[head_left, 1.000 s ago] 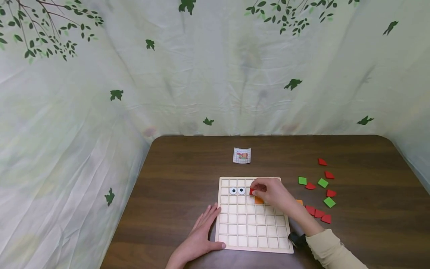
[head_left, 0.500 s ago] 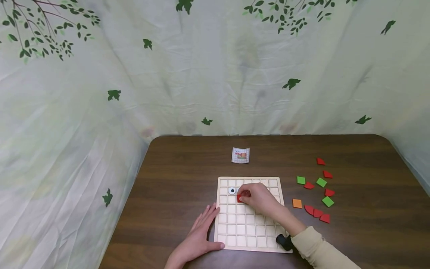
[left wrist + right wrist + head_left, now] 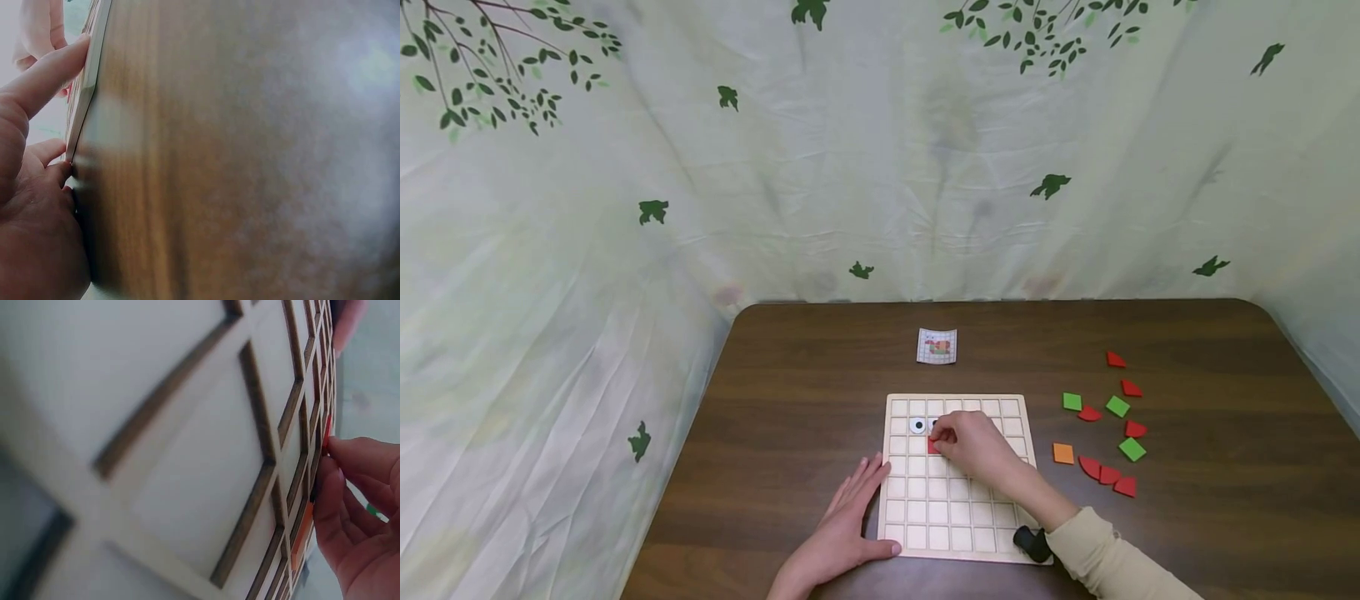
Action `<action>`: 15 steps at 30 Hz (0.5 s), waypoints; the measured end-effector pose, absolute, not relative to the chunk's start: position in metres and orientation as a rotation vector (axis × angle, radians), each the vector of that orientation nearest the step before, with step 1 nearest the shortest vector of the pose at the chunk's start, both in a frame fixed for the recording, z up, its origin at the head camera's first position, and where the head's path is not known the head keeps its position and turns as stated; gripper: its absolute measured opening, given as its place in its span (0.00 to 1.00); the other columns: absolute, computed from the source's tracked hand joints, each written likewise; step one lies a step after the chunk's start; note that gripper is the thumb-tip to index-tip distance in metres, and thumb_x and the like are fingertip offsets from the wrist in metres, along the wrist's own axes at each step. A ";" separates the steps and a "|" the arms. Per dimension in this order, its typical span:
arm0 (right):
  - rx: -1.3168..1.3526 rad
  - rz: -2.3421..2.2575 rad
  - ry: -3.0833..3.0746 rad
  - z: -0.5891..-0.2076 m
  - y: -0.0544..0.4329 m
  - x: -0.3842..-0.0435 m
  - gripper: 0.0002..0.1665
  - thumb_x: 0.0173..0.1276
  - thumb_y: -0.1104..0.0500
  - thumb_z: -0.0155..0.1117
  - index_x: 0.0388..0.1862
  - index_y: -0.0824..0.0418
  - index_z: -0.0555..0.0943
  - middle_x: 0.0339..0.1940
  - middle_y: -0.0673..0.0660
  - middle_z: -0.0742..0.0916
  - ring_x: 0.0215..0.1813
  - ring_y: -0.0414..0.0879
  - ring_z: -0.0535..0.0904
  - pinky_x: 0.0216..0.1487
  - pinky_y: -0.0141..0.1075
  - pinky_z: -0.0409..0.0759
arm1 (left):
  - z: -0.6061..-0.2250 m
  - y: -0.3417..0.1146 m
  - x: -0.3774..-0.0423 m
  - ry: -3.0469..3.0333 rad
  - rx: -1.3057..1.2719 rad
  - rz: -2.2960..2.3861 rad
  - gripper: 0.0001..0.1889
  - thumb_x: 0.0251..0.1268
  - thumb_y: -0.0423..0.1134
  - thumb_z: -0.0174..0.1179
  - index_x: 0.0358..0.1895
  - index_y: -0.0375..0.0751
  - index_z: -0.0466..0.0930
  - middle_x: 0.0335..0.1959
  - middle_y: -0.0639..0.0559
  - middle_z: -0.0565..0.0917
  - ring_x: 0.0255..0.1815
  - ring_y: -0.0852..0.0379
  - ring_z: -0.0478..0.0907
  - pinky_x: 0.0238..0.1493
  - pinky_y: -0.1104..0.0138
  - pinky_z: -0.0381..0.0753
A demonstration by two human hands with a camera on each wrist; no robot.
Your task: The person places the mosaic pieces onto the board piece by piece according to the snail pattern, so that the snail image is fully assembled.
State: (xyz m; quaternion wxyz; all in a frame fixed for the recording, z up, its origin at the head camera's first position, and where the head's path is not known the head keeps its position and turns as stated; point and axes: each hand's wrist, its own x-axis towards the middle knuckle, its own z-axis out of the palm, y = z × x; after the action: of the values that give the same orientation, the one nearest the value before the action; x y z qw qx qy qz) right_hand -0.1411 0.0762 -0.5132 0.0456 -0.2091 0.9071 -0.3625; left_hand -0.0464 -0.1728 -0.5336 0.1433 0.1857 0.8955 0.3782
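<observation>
A pale wooden grid board (image 3: 950,512) lies on the table. My right hand (image 3: 977,447) pinches a red square tile (image 3: 932,447) with thumb and fingertips, right at a cell in the third row. In the right wrist view the red tile (image 3: 326,432) shows as a thin edge at the fingertips. An eye tile (image 3: 917,425) sits in the row above; a second one is partly hidden by the fingers. An orange tile (image 3: 303,532) lies in the board beneath this hand. My left hand (image 3: 847,527) rests against the board's left side, fingers extended, thumb at the near corner.
Right of the board lie an orange square (image 3: 1063,453), several red rounded pieces (image 3: 1109,475) and green squares (image 3: 1117,407). A small picture card (image 3: 937,347) lies behind the board. The black wrist camera (image 3: 1032,543) hangs over the board's near right corner. A leaf-patterned curtain (image 3: 880,167) stands behind the table.
My right hand has moved left and slightly nearer with the red tile, from beside the second eye to the cell below it. The left hand has stayed against the board.
</observation>
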 end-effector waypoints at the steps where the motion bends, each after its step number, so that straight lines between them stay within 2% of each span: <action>1: -0.619 -1.107 2.763 -0.513 0.077 -0.140 0.06 0.61 0.65 0.72 0.30 0.54 0.86 0.24 0.41 0.82 0.27 0.36 0.74 0.31 0.31 0.75 | -0.534 -0.173 -0.047 2.581 0.535 1.089 0.52 0.49 0.52 0.74 0.77 0.47 0.55 0.80 0.54 0.50 0.79 0.48 0.42 0.73 0.45 0.43; 9: -0.418 -1.172 2.733 -0.503 0.095 -0.131 0.08 0.64 0.63 0.70 0.39 0.51 0.87 0.29 0.42 0.84 0.30 0.37 0.76 0.34 0.35 0.77 | -0.532 -0.172 -0.048 2.569 0.510 1.077 0.52 0.48 0.52 0.74 0.78 0.48 0.55 0.80 0.55 0.49 0.80 0.50 0.40 0.73 0.46 0.43; 15: -0.359 -1.216 2.805 -0.502 0.121 -0.130 0.11 0.63 0.63 0.71 0.44 0.54 0.86 0.33 0.44 0.86 0.31 0.38 0.77 0.33 0.34 0.77 | -0.535 -0.172 -0.049 2.575 0.503 1.073 0.53 0.48 0.52 0.74 0.78 0.49 0.55 0.80 0.57 0.49 0.80 0.51 0.40 0.73 0.49 0.42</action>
State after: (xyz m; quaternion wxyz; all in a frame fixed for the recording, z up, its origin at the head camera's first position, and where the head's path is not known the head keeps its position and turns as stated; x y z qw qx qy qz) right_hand -0.1298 0.1205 -0.5024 0.0317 -0.1167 0.9108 -0.3948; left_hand -0.0486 -0.1718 -0.5351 0.1529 0.1753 0.8977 0.3741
